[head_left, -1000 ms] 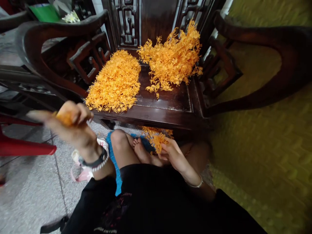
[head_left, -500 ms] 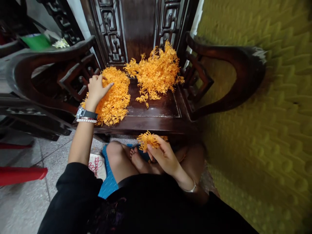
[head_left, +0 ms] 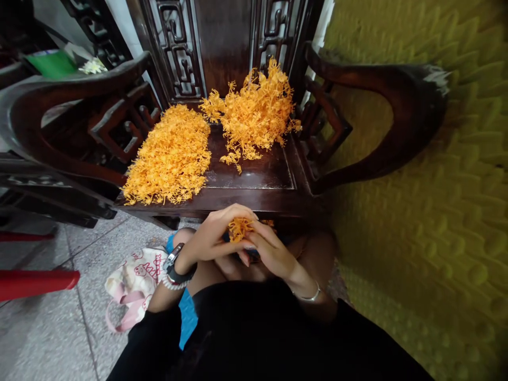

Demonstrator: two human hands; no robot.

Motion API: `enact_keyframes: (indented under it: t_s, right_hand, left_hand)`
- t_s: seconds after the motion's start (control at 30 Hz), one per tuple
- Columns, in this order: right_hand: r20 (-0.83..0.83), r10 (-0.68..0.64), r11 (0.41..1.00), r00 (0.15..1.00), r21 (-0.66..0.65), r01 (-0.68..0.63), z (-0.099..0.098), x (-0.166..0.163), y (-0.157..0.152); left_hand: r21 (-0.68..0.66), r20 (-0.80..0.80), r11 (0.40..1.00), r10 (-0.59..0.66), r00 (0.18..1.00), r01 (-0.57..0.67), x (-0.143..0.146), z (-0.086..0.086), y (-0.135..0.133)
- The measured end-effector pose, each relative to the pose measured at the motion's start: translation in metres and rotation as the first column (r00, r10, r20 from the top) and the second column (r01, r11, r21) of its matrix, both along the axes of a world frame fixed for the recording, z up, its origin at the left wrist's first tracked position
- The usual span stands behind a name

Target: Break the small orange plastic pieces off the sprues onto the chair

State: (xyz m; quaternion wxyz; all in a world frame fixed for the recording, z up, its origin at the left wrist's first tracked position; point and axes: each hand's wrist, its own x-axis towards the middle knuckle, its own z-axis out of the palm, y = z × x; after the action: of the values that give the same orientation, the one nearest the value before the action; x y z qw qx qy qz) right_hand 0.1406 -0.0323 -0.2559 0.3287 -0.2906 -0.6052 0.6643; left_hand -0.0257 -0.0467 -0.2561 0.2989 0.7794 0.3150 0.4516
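Note:
Both of my hands meet over my lap, just below the front edge of a dark carved wooden chair point(head_left: 254, 193). My left hand point(head_left: 210, 238) and my right hand point(head_left: 268, 251) are closed together on a small clump of orange plastic sprigs point(head_left: 239, 228). On the seat lie two orange heaps. The left pile point(head_left: 169, 156) is flat and packed with small separated pieces. The right pile point(head_left: 256, 108) is taller and loose, made of tangled branched sprigs. A watch and a bead bracelet ring my left wrist, a thin bangle my right.
The chair's curved arms point(head_left: 377, 84) flank the seat. A yellow-green textured wall point(head_left: 436, 211) fills the right side. A pink-and-white printed bag point(head_left: 133, 283) lies on the grey speckled floor at left, beside a red bar point(head_left: 35, 283). A green item point(head_left: 51, 62) sits at the back left.
My left hand left the flat pile on the seat and came down to my lap, joining my right hand on the orange clump. The view shifted slightly.

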Motion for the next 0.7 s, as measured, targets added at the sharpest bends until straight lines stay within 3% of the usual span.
enact_keyframes:
  t_s: [0.1, 0.2, 0.3, 0.4, 0.47, 0.6, 0.7]
  right_hand:
    - [0.006, 0.066, 0.998, 0.998, -0.021, -0.066, 0.002, 0.005, 0.0]
    - [-0.096, -0.002, 0.994, 0.995, -0.11, -0.008, 0.003, 0.005, -0.003]
    - [-0.232, -0.163, 0.981, 0.959, -0.143, 0.132, 0.001, 0.001, -0.008]
    - [-0.273, -0.216, 0.972, 0.937, -0.152, 0.18, -0.002, -0.003, -0.012]
    - [-0.242, -0.213, 0.972, 0.947, -0.155, 0.179, -0.004, -0.006, -0.015]
    - [-0.231, -0.294, 0.955, 0.927, -0.098, 0.279, -0.008, -0.008, -0.017]
    - [-0.23, -0.357, 0.934, 0.905, -0.052, 0.355, -0.011, -0.009, -0.018]
  left_hand:
    - [0.039, -0.004, 0.999, -0.025, 1.0, 0.025, -0.005, -0.002, 0.002]
    - [0.087, 0.191, 0.977, 0.174, 0.966, -0.194, 0.003, -0.007, -0.002]
    - [-0.023, 0.466, 0.918, 0.36, 0.808, -0.396, 0.019, -0.012, -0.007]
    - [-0.185, 0.592, 0.874, 0.464, 0.659, -0.449, 0.038, -0.016, -0.011]
    - [-0.256, 0.605, 0.858, 0.502, 0.618, -0.446, 0.048, -0.017, -0.013]
    - [-0.261, 0.598, 0.853, 0.511, 0.618, -0.453, 0.057, -0.018, -0.016]
    - [-0.175, 0.539, 0.858, 0.494, 0.683, -0.483, 0.058, -0.016, -0.017]
